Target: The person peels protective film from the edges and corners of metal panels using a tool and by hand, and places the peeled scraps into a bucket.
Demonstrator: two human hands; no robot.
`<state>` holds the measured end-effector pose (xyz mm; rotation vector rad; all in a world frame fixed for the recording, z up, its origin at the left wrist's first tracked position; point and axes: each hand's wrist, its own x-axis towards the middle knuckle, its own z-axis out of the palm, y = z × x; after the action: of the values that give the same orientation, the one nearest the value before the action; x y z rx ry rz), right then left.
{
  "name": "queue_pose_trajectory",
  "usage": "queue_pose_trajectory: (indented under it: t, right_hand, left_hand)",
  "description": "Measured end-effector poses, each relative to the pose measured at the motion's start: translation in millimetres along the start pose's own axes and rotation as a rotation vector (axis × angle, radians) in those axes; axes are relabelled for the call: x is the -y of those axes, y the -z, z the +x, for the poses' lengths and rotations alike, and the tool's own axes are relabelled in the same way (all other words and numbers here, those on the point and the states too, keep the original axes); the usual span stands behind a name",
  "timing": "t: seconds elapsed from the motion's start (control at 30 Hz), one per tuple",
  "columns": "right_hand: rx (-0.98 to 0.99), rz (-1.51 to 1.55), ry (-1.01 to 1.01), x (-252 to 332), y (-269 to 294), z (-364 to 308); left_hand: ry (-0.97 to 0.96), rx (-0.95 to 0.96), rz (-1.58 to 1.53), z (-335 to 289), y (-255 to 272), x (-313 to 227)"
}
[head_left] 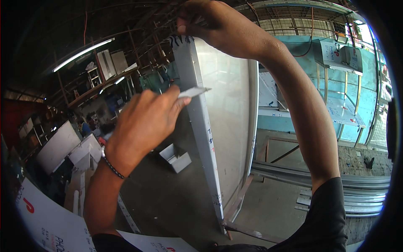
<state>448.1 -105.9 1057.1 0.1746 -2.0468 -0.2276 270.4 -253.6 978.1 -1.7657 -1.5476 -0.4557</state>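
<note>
1. Left hand (145, 122): fingers clamped on flat pale tool (194, 92), tip pointing right.
2. Tall panel (215, 117): right of those fingers, long axis near vertical.
3. Right hand (216, 23): nearer, at panel's top; cannot tell finger closure.

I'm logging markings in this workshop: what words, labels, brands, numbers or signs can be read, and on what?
I won't copy wording; here is where it stands.
White sheet, lower left: red logo, dark lettering; some too small.
Upright panel's edge: blue and red marks; too small near its foot.
Metal rack, right: blue print, red marks; small print unreadable.
</note>
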Motion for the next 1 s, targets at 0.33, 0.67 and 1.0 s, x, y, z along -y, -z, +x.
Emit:
queue_pose_trajectory:
  t: [0.33, 0.67, 1.0]
  right_hand:
    - [0.007, 0.077, 0.006, 1.1, -0.8, 1.1]
    - [-0.018, 0.058, -0.069, 1.7, -6.9, -4.3]
    - [-0.006, 0.232, -0.143, 5.9, -5.7, -4.3]
  left_hand:
    - [-0.056, -0.079, -0.072, 4.2, -4.5, 7.0]
    - [-0.084, 0.079, -0.078, -47.1, -61.4, 5.9]
    - [-0.087, -0.130, -0.097, 1.5, -16.5, 13.4]
